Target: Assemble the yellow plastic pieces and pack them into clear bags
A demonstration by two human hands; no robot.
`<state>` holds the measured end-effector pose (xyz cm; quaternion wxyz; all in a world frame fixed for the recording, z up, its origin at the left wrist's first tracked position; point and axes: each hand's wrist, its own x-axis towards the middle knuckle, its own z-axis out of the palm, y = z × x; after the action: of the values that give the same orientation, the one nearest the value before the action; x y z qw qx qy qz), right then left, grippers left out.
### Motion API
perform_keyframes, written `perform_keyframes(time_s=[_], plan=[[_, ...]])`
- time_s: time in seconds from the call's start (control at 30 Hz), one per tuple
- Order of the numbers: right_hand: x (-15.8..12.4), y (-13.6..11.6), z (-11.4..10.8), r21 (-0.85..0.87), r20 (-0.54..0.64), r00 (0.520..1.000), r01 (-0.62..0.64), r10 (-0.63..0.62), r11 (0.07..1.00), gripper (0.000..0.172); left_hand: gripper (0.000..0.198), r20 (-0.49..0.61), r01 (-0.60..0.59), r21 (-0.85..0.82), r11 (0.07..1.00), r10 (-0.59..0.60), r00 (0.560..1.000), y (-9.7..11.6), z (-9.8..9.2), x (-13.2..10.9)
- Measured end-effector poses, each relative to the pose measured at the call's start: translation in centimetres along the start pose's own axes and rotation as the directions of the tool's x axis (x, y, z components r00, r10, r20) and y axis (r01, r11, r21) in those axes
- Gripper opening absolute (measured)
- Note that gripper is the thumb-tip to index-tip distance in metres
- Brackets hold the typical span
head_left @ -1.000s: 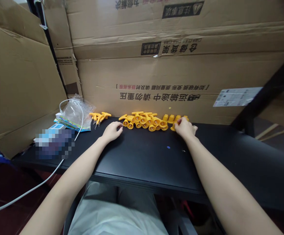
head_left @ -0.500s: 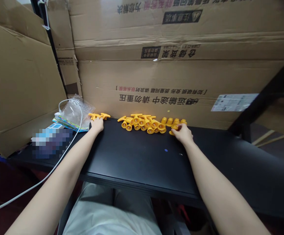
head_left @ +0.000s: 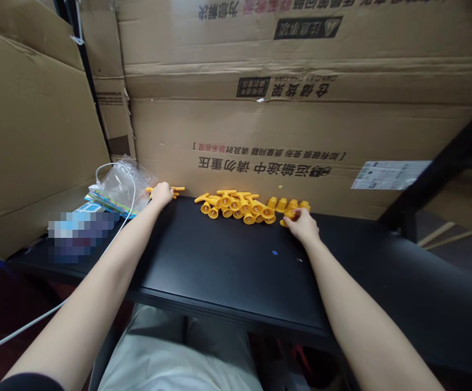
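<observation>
At the left end of a row of yellow plastic parts, my left hand is on top of some yellow T-shaped pieces. Its fingers are hidden behind the back of the hand. My right hand pinches a yellow cup-shaped piece between thumb and fingers, low over the table. Just behind it stand several yellow cups, mouths down. Between my hands lies a pile of yellow horn-like parts, stems with T-shaped ends at the back and round open mouths facing me.
The black tabletop carries a small blue bit. A cardboard sheet walls the back, another cardboard panel the left. Plastic bags and a white cable lie at left; a black frame post slants at right.
My left hand has shifted slightly up and over the T-shaped pieces, covering more of them. My right hand stays almost in place with the cup-shaped piece, which has tilted a little.
</observation>
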<state>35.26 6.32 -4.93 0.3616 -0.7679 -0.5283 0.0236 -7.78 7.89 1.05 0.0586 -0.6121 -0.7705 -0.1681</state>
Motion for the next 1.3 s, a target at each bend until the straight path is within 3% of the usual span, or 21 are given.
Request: perform_keyframes(time_s=[0.17, 0.37, 0.5, 0.67, 0.83, 1.0, 1.1, 1.17, 1.3], plan=[[-0.2, -0.1, -0.1, -0.002, 0.01, 1.0, -0.005, 0.005, 1.0, 0.033, 0.036, 0.002, -0.173, 0.055, 0.983, 0.173, 0.985, 0.4, -2.1, 0.1], [-0.3, -0.2, -0.2, -0.009, 0.024, 1.0, 0.005, -0.005, 1.0, 0.034, 0.031, 0.022, -0.465, 0.125, 0.876, 0.466, 0.884, 1.4, -3.9, -2.0], [-0.5, -0.2, -0.2, -0.034, 0.067, 0.998, 0.003, 0.0, 0.999, 0.04, 0.026, 0.144, -0.634, 0.133, 0.761, 0.618, 0.773, 2.7, -3.6, -4.2], [-0.9, -0.8, -0.6, -0.149, 0.156, 0.988, 0.005, 0.018, 0.989, 0.036, 0.021, 0.282, -0.673, 0.152, 0.724, 0.621, 0.731, 4.0, -1.8, -6.1], [-1.2, -1.4, -1.0, -0.218, 0.235, 0.972, 0.031, 0.022, 0.975, 0.032, 0.024, 0.297, -0.674, 0.147, 0.724, 0.617, 0.728, 4.1, 0.0, -6.6], [-1.2, -1.5, -1.0, -0.23, 0.256, 0.966, 0.038, 0.023, 0.972, 0.035, 0.023, 0.356, -0.635, 0.125, 0.762, 0.563, 0.746, 4.4, -1.6, -7.7], [-1.3, -1.6, -0.8, -0.222, 0.227, 0.973, 0.014, 0.037, 0.975, 0.035, 0.03, 0.381, -0.49, 0.122, 0.863, 0.416, 0.826, 4.4, -3.4, -8.5], [-1.4, -1.6, -0.8, -0.179, 0.137, 0.99, 0.0, 0.025, 0.984, 0.037, 0.033, 0.373, -0.352, 0.122, 0.928, 0.285, 0.883, 4.0, -4.0, -8.8], [-1.4, -2.1, -0.8, -0.024, -0.078, 0.995, 0.063, -0.064, 0.998, 0.038, 0.039, 0.343, -0.174, 0.113, 0.978, 0.126, 0.931, 2.6, -3.4, -9.1]])
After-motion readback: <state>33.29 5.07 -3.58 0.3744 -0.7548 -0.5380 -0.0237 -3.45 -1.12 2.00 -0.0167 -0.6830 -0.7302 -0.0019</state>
